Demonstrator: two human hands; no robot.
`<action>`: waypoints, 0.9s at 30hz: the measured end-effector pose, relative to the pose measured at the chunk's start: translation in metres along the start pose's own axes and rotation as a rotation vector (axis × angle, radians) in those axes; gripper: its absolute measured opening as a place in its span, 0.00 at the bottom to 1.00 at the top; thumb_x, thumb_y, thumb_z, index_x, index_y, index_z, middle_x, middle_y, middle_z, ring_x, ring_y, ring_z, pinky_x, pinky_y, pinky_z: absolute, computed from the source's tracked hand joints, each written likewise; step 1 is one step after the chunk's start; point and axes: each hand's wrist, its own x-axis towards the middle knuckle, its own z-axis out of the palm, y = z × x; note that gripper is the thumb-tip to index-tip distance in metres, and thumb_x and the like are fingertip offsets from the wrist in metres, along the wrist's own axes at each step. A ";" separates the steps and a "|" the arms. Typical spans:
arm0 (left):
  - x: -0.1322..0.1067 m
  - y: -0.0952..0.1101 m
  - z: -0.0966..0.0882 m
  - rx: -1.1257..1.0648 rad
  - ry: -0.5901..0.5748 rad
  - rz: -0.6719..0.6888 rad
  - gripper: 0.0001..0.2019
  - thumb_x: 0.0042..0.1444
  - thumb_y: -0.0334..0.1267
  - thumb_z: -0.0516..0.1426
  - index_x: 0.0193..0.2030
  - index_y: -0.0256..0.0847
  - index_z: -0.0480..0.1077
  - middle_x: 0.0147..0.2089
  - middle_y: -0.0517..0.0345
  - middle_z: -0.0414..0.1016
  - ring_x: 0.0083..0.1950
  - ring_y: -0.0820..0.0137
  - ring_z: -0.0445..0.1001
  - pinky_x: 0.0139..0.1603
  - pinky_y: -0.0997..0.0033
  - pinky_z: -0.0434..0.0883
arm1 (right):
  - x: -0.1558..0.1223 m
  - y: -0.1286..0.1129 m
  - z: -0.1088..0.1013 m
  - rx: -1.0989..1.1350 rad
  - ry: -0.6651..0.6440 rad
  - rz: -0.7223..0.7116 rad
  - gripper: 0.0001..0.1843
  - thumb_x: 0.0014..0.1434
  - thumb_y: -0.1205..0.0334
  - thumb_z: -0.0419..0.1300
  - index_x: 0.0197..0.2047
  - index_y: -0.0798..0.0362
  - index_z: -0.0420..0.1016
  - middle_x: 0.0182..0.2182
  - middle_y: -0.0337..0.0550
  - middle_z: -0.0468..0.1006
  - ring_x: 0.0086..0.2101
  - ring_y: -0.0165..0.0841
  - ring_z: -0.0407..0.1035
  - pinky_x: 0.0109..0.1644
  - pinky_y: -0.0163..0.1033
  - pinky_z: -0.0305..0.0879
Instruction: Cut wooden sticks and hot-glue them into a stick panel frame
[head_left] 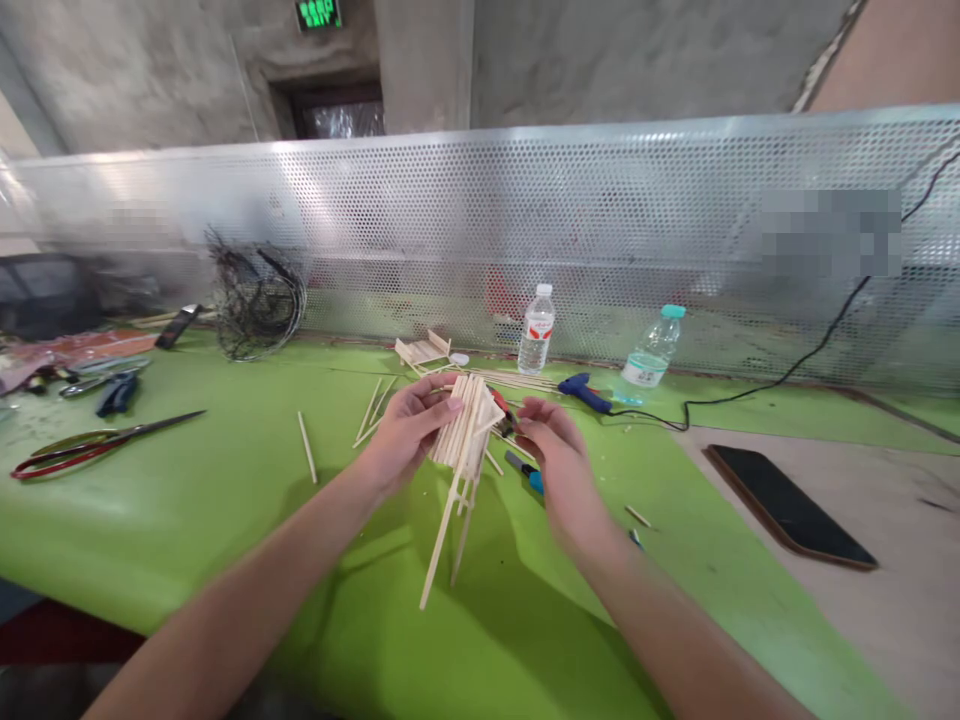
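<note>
My left hand (pixel 409 432) is closed around a small structure of glued wooden sticks (pixel 465 440), a slatted panel with two long legs reaching down to the green table (pixel 225 520). My right hand (pixel 559 450) hovers just to the right of the panel, fingers curled near its edge; I cannot make out anything in them. Pliers with red and blue handles (pixel 521 465) lie on the table between and behind my hands, partly hidden.
Loose sticks (pixel 306 446) and another stick piece (pixel 424 351) lie behind. Two water bottles (pixel 536 330) (pixel 651 358), a blue glue gun (pixel 585 392) with black cord, scissors (pixel 97 447), a wire tangle (pixel 255 300), a phone (pixel 787 505) and a perforated metal screen (pixel 600 220) surround.
</note>
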 end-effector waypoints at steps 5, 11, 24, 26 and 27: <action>-0.007 0.004 0.004 0.060 -0.037 0.117 0.19 0.51 0.34 0.68 0.51 0.42 0.75 0.41 0.55 0.80 0.36 0.73 0.77 0.36 0.73 0.77 | -0.012 -0.013 0.006 0.011 -0.228 0.012 0.13 0.53 0.49 0.67 0.35 0.49 0.76 0.29 0.39 0.72 0.29 0.31 0.64 0.34 0.38 0.62; -0.010 0.001 0.006 0.110 -0.025 0.209 0.20 0.53 0.35 0.67 0.52 0.41 0.73 0.43 0.54 0.80 0.39 0.71 0.79 0.38 0.72 0.78 | -0.022 -0.021 0.011 0.005 -0.345 -0.048 0.18 0.56 0.44 0.65 0.30 0.50 0.73 0.26 0.38 0.69 0.28 0.30 0.61 0.32 0.37 0.60; -0.029 0.001 0.027 0.199 -0.003 0.376 0.20 0.54 0.35 0.66 0.54 0.43 0.74 0.48 0.53 0.81 0.41 0.70 0.80 0.38 0.73 0.78 | -0.031 -0.037 0.016 0.044 -0.357 0.008 0.11 0.52 0.56 0.69 0.28 0.51 0.73 0.25 0.35 0.69 0.26 0.27 0.60 0.32 0.35 0.58; -0.030 0.001 0.027 0.226 -0.015 0.395 0.20 0.54 0.35 0.66 0.54 0.44 0.73 0.48 0.53 0.81 0.40 0.70 0.80 0.36 0.74 0.77 | -0.032 -0.038 0.016 0.044 -0.356 0.011 0.10 0.52 0.56 0.68 0.28 0.51 0.74 0.25 0.36 0.70 0.26 0.27 0.60 0.32 0.35 0.59; -0.031 0.001 0.027 0.234 -0.021 0.402 0.19 0.55 0.35 0.66 0.54 0.44 0.73 0.48 0.53 0.81 0.40 0.70 0.80 0.36 0.74 0.77 | -0.032 -0.039 0.016 0.045 -0.358 0.012 0.10 0.52 0.56 0.68 0.29 0.51 0.75 0.26 0.36 0.70 0.26 0.27 0.61 0.32 0.35 0.59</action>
